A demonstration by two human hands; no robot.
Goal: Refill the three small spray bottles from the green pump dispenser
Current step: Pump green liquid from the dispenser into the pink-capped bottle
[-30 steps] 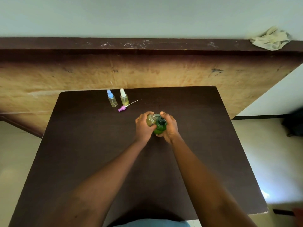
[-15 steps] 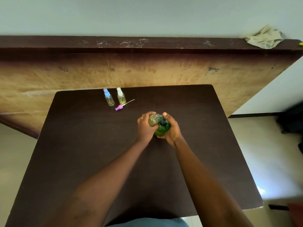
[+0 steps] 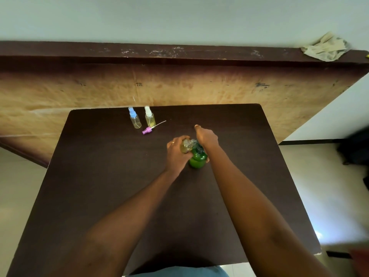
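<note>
A pale wall fills the top of the view, and against it stands a big worn plywood board with a dark scuffed top edge. In front of it is a dark brown table, and both bare forearms reach out over it from the near edge. The green pump dispenser stands upright a little right of the table's middle, between the two hands. The right hand lies over its dark pump head with the fingers stretched forward away from the body, not curled round anything; whether the palm actually presses the pump is hidden under the hand. The left hand grips the uncapped small spray bottle, which is clear with yellowish liquid inside. The bottle is held just left of the dispenser with its mouth up against the pump's spout. A crumpled pale rag sits on the board's top edge at far right. Near the table's far edge, well apart from the hands, the blue-capped spray bottle and the white-capped spray bottle stand upright side by side. The pink spray cap lies on the table just in front of them, its thin dip tube pointing right. A ring shows on a left finger.
</note>
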